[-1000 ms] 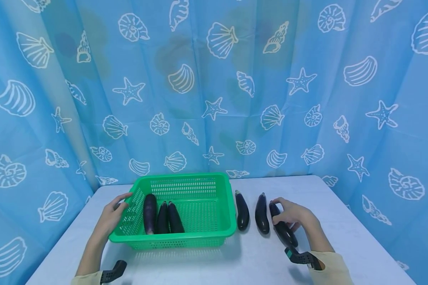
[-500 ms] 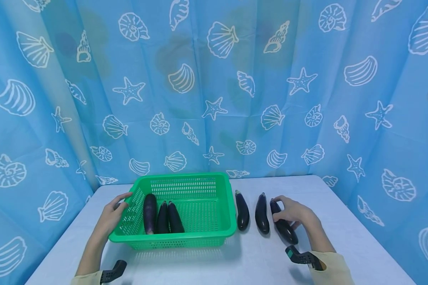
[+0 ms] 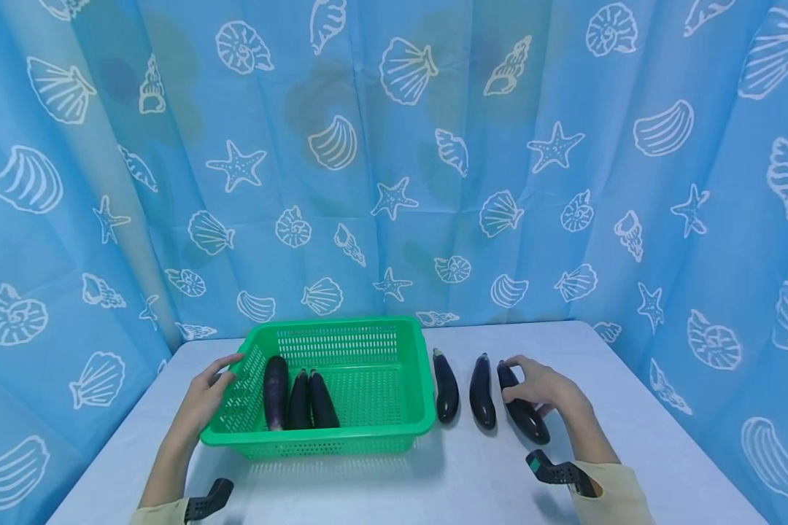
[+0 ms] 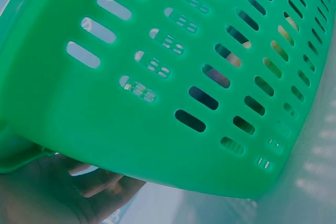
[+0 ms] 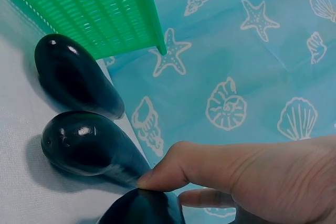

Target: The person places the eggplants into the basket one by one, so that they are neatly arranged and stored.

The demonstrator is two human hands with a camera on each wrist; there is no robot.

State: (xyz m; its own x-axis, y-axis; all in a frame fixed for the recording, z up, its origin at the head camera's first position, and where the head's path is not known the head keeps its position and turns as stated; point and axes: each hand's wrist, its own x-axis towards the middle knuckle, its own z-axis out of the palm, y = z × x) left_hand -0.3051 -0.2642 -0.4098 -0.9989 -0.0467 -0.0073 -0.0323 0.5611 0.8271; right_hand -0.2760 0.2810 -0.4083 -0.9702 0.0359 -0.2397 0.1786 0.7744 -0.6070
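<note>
My left hand is at the left rim of a green plastic basket, holding it by the edge. In the left wrist view its fingers lie partly hidden behind the basket wall. Three dark purple eggplants lie inside, towards the left. My right hand grips another eggplant near its stem end, on the white table right of the basket. In the right wrist view the thumb presses on that eggplant. Two more eggplants, one near the basket and one between, lie beside it.
The white table has its back edge against a blue curtain printed with shells and starfish. Black wrist mounts sit on both forearms.
The right hand and the lower end of its eggplant have shifted slightly away from me. My left hand and the basket stay put. The right side of the curtain moves a little.
</note>
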